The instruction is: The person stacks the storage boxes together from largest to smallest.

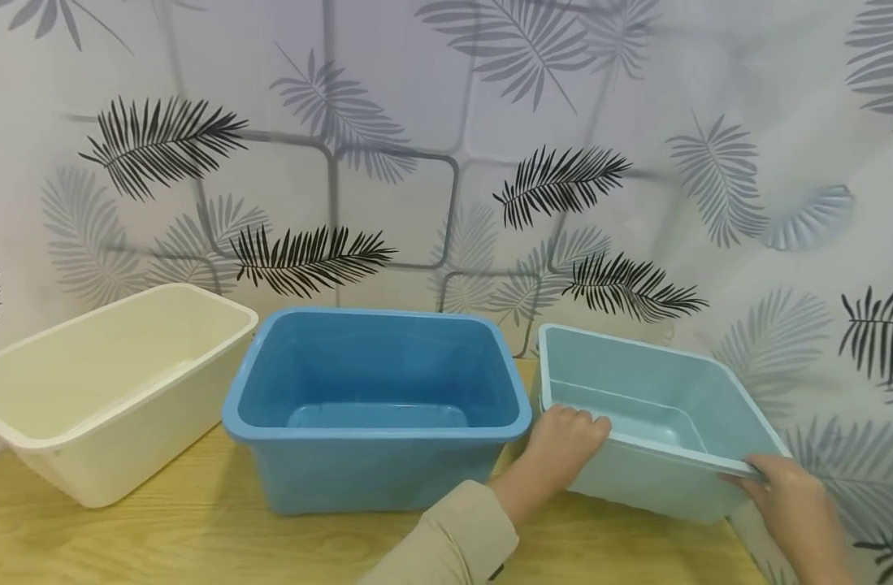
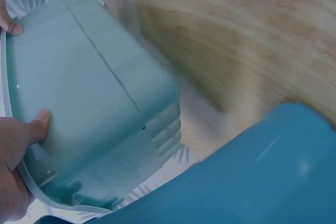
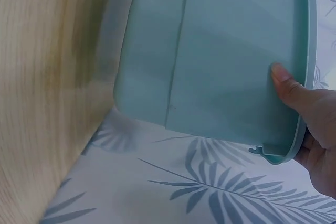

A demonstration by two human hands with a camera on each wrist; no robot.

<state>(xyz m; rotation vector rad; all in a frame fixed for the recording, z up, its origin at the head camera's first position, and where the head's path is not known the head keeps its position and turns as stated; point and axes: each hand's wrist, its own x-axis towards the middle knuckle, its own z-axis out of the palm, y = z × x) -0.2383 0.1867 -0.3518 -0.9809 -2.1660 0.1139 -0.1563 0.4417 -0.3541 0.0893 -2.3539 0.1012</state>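
Beige sleeve (image 1: pixel 453 532) nearest cam, 6 o'clock. Leaf-print backdrop (image 1: pixel 417 89) fills 12, wood surface (image 1: pixel 190 544) below. Blue tub (image 1: pixel 373 475) btwn 6 & 7; cream tub (image 1: pixel 135 451) btwn 8 & 9; pale teal tub (image 1: pixel 651 483) at 4, just beside blue, can't tell if touching surface. L hand (image 1: pixel 563 451) has fingers curled over its rim, 8 o'clock corner; R hand (image 1: pixel 797 504) grips same rim, 4 o'clock corner; thumbs on outer wall.

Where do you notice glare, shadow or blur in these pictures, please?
Head view: the right hand looks slightly blurred; left wrist view: small glare spots on the blue bin, and a dark, shadow-like patch on the wood-grained tabletop beside the pale green bin; right wrist view: the tabletop grain looks soft, with a darker band near the bin.
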